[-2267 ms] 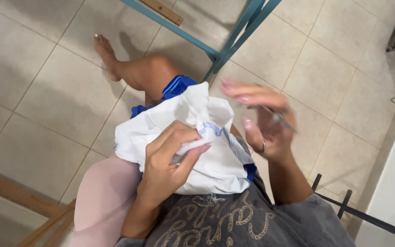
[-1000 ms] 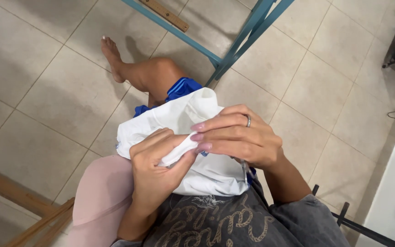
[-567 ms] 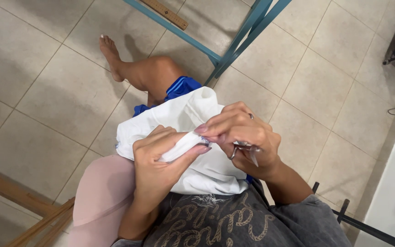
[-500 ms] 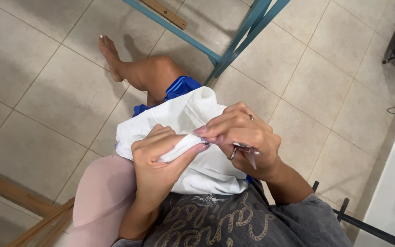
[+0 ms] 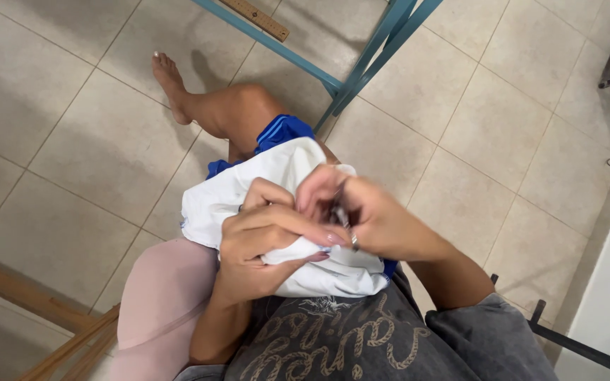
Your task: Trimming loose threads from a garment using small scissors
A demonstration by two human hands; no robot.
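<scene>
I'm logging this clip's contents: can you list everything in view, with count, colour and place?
white cloth: one, white, on the lap, gripped by both hands
small dark tool: one, blurred, in the right hand
blue frame: one, teal-blue, top centre on the floor
wooden ruler: one, tan, on that frame
pink cushion: one, pale pink, lower left
tiled floor: beige
left hand: clutching the cloth
right hand: ring on a finger, on the cloth

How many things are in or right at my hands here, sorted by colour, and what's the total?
White: 1, the white cloth gripped by the left hand
Blue: 1, the blue garment under the cloth
Dark: 1, a small thin tool in the right hand, too blurred to identify
Total: 3
</scene>
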